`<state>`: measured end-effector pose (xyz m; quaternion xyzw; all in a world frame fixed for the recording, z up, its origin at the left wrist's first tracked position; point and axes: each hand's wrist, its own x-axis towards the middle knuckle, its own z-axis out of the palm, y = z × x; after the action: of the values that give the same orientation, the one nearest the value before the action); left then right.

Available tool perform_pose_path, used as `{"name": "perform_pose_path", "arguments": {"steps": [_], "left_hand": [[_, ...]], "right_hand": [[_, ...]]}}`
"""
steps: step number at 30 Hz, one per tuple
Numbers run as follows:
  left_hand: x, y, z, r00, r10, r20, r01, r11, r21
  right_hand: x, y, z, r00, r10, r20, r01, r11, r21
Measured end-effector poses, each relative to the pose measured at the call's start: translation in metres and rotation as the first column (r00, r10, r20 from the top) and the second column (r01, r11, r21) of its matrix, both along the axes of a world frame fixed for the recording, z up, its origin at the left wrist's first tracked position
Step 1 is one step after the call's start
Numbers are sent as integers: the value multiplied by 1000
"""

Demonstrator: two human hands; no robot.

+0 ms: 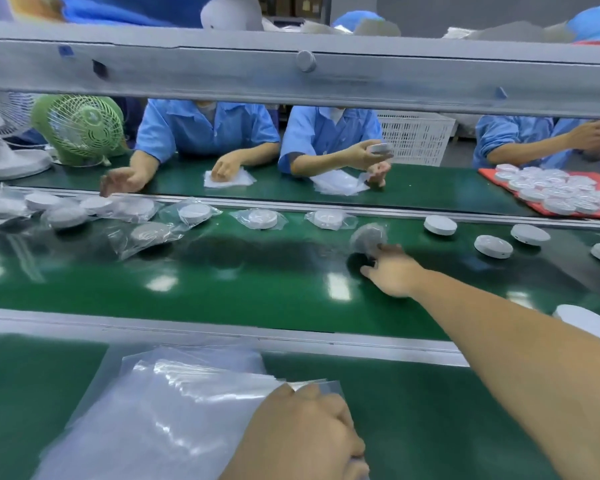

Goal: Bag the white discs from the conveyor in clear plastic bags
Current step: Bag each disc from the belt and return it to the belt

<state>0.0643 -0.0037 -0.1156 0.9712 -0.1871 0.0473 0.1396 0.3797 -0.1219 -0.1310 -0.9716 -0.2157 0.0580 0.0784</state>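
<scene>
Green conveyor point(222, 289) fills the view beyond your fingers, a grey rail point(430, 77) above it and workers point(205, 129) in blue across. On your bench point(430, 410) lie the clear plastic bags point(153, 410); your left hand point(291, 434) curls its fingers on their edge. Bare white discs point(440, 225) lie to the right of your right hand point(392, 271). One blurred disc point(368, 237) sits at those fingertips, and I can't tell if it's grasped or released.
</scene>
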Motion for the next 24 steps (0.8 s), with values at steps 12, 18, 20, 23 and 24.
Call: {"name": "perform_pose_path", "arguments": {"steps": [12,18,20,23,24], "left_hand": [[-3,-3,-18,988,153,25,-155,985,78],[2,5,-27,989,128,72,-122,989,-81],[5,12,-28,979,201,47,-187,961,-205],[12,20,-19,957,288,37,-250,883,-397],[14,22,-17,950,311,21,-268,851,-452]], "right_hand": [[-4,0,-7,983,13,186,-18,999,26],[-23,-30,10,980,-47,195,31,996,82],[-43,-46,9,979,19,204,-66,972,227],[-102,-68,9,931,249,267,-343,846,407],[-123,-74,8,884,326,334,-445,803,395]]}}
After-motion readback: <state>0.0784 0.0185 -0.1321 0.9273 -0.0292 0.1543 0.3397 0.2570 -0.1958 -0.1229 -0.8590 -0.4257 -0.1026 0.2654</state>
